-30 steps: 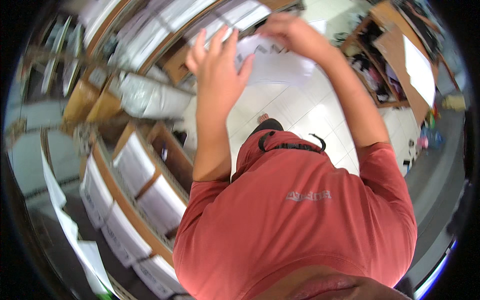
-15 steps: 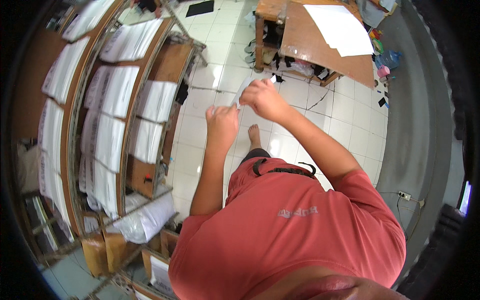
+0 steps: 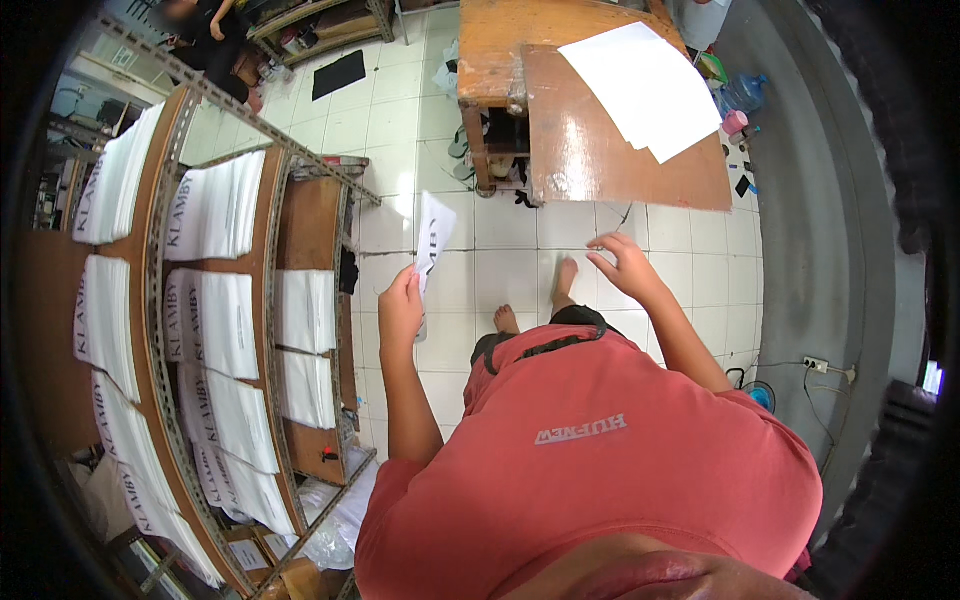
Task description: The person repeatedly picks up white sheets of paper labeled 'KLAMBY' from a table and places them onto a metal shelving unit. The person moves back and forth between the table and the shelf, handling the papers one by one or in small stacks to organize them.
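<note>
sheet (image 3: 437, 232) — white, black lettering | shirt (image 3: 600, 475) — red, grey print | brown board (image 3: 580, 135) | white floor (image 3: 498, 228), grid pattern

Dark block capitals run along the edges of most white stacks (image 3: 222, 320) on the left shelves (image 3: 308, 220), the same word over and over. The sheet (image 3: 437, 225) in the left hand (image 3: 402, 305) shows the tail of that word. Pale grey lettering crosses the red shirt (image 3: 590, 470). Near left, a box label (image 3: 250, 553) is too small to read.
</note>
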A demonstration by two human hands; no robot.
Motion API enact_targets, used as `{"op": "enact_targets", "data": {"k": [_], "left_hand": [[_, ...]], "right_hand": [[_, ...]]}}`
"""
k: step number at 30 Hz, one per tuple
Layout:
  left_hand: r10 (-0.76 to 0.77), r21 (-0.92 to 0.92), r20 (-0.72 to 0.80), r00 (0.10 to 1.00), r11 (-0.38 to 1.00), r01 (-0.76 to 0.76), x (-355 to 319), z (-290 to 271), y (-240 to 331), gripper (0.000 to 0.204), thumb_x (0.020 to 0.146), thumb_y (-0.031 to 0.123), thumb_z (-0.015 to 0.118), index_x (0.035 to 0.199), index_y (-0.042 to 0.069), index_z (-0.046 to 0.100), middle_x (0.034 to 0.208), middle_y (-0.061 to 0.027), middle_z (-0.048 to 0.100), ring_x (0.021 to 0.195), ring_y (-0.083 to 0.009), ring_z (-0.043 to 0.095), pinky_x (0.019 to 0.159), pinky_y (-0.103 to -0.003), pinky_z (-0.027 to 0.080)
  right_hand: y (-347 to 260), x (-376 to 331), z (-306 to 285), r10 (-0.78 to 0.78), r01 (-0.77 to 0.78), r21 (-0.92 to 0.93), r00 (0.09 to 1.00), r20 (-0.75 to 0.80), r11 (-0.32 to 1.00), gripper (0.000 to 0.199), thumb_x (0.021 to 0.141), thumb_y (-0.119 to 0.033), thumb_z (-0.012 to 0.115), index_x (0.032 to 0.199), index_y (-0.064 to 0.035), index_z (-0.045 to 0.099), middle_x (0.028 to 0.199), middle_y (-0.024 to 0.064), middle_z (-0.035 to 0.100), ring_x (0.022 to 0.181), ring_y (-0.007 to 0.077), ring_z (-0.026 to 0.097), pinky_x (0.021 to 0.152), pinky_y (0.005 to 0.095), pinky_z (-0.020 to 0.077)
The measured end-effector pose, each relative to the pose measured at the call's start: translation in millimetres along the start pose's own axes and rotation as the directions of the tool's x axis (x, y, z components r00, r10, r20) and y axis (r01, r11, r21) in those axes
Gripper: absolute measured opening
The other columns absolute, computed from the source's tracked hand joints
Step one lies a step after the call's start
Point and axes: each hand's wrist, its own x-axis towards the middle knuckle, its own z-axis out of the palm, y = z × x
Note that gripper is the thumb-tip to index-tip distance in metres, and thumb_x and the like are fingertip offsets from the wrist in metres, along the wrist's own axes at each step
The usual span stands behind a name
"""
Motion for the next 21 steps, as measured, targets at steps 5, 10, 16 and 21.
{"op": "enact_targets", "data": {"k": [5, 10, 16, 21], "left_hand": [[-0.264, -0.39, -0.019, 0.964, 0.89, 0.236, 44.3, 14.4, -4.4, 0.028, 0.1, 0.017, 0.052, 0.113, -0.006, 0.063, 0.101, -0.0098, 0.069, 0.091, -0.013, 0.063, 0.082, -0.027, 0.049], [-0.407, -0.583, -0.056, 0.912, 0.754, 0.301, 91.5, 15.3, 10.3, 0.031, 0.098, 0.021, 0.058, 0.113, -0.006, 0.064, 0.098, -0.0067, 0.069, 0.083, -0.011, 0.063, 0.075, -0.025, 0.049], [-0.6, -0.615, -0.077, 0.796, 0.657, 0.436, 120.7, 11.1, 52.7, 0.035, 0.098, 0.021, 0.058, 0.118, -0.008, 0.063, 0.1, -0.0089, 0.069, 0.084, -0.0133, 0.063, 0.078, -0.026, 0.05], [-0.685, -0.779, -0.224, 0.693, 0.553, 0.295, 120.9, 33.9, 94.3, 0.031, 0.097, 0.021, 0.059, 0.114, -0.005, 0.065, 0.097, -0.0053, 0.068, 0.082, -0.0093, 0.061, 0.071, -0.022, 0.048]], "right_hand": [[72.6, 34.3, -27.8, 0.146, -0.137, 0.134, 0.987, -0.06, 0.982, 0.025, 0.091, -0.023, 0.064, 0.105, -0.0026, 0.068, 0.1, 0.0154, 0.069, 0.09, 0.0296, 0.066, 0.08, 0.038, 0.0517], [107.8, 116.8, -72.9, 0.137, -0.136, 0.161, 0.991, 0.01, 0.978, 0.026, 0.092, -0.022, 0.063, 0.106, -0.0015, 0.068, 0.098, 0.0155, 0.07, 0.083, 0.0279, 0.067, 0.077, 0.036, 0.0522], [132.2, 239.2, -119.9, -0.013, 0.01, 0.143, 1.0, 0.02, 0.99, 0.022, 0.092, -0.022, 0.062, 0.099, -0.0033, 0.07, 0.096, 0.0151, 0.069, 0.082, 0.0275, 0.065, 0.075, 0.0362, 0.0514], [148.2, 323.8, -127.0, -0.22, 0.201, 0.138, 0.965, 0.14, 0.97, 0.023, 0.092, -0.024, 0.062, 0.099, -0.004, 0.069, 0.093, 0.0154, 0.067, 0.081, 0.0279, 0.065, 0.074, 0.0374, 0.0513]]}}
